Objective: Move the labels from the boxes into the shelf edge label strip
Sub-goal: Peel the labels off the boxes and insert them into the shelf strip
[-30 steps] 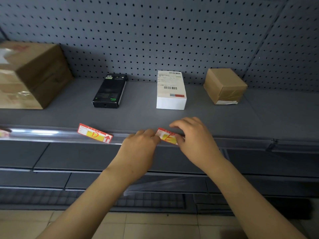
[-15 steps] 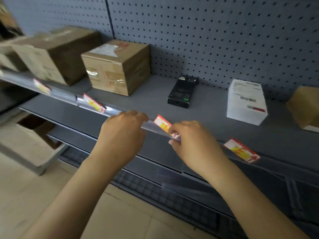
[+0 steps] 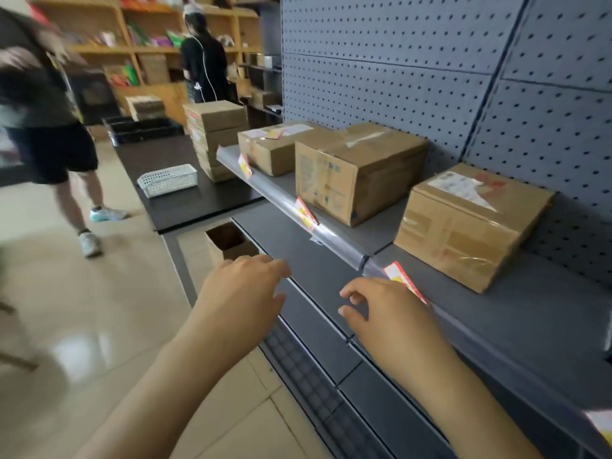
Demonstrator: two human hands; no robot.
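In the head view, the left hand (image 3: 245,286) and right hand (image 3: 387,313) are held out level before the shelf edge label strip (image 3: 334,240), fingers loosely curled and nothing gripped. Three labels (image 3: 304,213) are seen seated in the strip; another label (image 3: 273,134) lies atop the far box (image 3: 268,150).

Both bare forearms reach forward from the lower edge of view, side by side and apart. Left hand (image 3: 243,289): palm down, fingers loosely bent, holding nothing. Right hand (image 3: 384,313): palm down, fingers (image 3: 351,294) and thumb loosely curled, grip empty.
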